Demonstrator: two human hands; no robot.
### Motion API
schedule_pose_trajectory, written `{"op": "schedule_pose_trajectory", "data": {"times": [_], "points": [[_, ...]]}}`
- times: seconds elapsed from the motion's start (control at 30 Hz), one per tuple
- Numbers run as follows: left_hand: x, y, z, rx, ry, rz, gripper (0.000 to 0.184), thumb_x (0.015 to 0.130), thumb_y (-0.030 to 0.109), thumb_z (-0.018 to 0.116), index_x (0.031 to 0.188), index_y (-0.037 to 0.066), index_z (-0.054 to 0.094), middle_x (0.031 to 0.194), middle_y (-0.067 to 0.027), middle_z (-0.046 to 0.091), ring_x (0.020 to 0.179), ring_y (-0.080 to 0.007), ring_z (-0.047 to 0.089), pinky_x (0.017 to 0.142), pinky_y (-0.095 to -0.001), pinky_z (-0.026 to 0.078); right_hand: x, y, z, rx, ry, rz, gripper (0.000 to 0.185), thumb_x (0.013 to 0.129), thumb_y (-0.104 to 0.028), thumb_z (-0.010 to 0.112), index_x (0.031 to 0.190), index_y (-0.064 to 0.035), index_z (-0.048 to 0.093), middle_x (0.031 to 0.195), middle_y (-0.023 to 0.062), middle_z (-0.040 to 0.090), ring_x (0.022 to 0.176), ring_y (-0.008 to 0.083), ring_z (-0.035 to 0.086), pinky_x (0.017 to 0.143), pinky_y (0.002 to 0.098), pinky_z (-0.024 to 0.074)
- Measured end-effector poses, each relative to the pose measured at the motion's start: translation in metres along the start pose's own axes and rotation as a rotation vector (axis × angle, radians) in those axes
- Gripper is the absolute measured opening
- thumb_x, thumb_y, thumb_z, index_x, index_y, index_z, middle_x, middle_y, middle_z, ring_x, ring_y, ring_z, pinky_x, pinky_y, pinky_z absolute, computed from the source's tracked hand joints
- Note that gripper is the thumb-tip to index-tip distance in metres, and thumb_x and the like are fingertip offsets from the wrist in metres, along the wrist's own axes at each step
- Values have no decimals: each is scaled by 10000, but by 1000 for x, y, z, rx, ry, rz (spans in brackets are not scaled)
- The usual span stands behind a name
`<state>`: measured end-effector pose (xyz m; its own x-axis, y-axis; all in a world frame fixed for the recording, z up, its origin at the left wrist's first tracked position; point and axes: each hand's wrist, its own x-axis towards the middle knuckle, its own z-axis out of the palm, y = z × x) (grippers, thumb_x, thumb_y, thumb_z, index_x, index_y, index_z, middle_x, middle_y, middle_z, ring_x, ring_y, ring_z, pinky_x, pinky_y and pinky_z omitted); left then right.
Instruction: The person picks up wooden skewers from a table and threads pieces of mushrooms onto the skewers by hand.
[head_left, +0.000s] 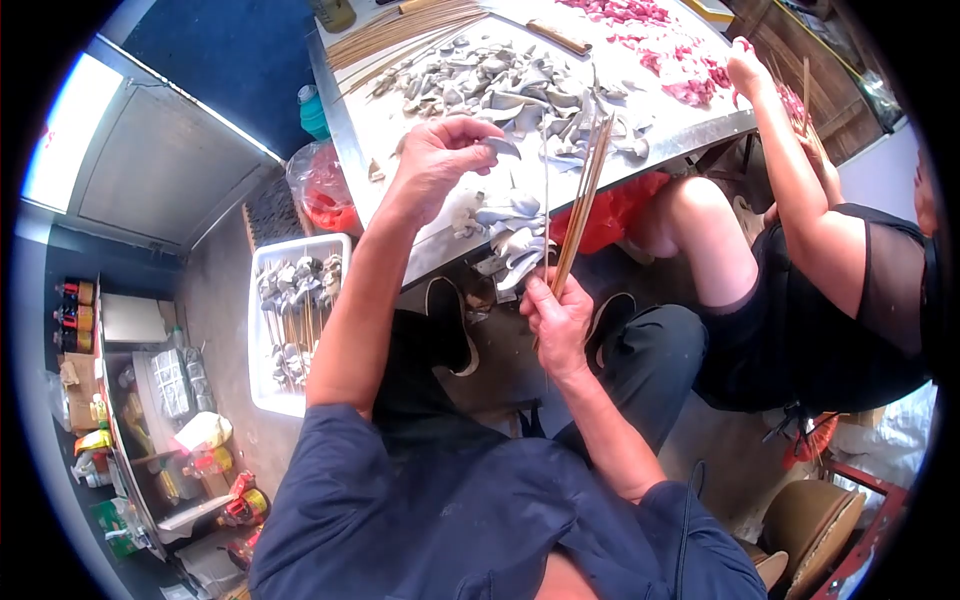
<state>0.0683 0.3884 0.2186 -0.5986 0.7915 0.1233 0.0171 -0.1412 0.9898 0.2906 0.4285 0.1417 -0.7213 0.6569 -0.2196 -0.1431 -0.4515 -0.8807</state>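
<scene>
My left hand [445, 165] is raised above the near table edge, thumb and fingers pinching a thin grey slice [502, 148]. Lower down, my right hand [558, 320] is closed around a bundle of bamboo skewers [582, 210] that point up and away. One skewer [547, 190] stands apart from the bundle. Beside it a cluster of grey slices [518, 235] hangs over the table edge; whether they are all threaded on it I cannot tell. A large heap of similar grey slices [500, 85] covers the table [440, 250] in front of me.
Loose skewers [400, 35] and a wooden-handled tool [560, 37] lie at the back. Red meat pieces [670, 50] are near a seated person [810, 300] on the right, also holding skewers. A white tray [255, 350] of loaded skewers stands on the floor at left, near shelves [130, 440].
</scene>
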Motion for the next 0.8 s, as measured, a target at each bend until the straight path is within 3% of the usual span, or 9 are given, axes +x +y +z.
{"op": "schedule_pose_trajectory", "data": {"times": [0.53, 0.73, 0.8], "points": [[-10, -1, 19, -44, -51, -15, 195, 822, 15, 666, 1013, -9, 638, 848, -61, 659, 757, -110, 618, 701, -249, 504, 1, 2, -1, 18, 6, -16, 87, 917, -130, 610, 870, -61, 586, 618, 0, 548, 435, 13, 367, 397, 159, 238], [-7, -5, 15, 269, -99, 9, 101, 841, 7, 645, 937, 24, 672, 849, -9, 659, 758, -60, 574, 709, -216, 474, 0, 0, 0, 5, 4, -1, 93, 917, -140, 599, 874, -57, 603, 619, -24, 537, 491, 14, 398, 449, 175, 285], [-5, -4, 14, 352, -1, 107, 91, 849, 13, 640, 926, 39, 678, 865, -1, 661, 758, -46, 554, 704, -207, 458, -1, -1, 0, 1, 3, 2, 91, 916, -138, 599, 874, -57, 604, 619, -24, 537, 492, 15, 400, 451, 175, 286]]}}
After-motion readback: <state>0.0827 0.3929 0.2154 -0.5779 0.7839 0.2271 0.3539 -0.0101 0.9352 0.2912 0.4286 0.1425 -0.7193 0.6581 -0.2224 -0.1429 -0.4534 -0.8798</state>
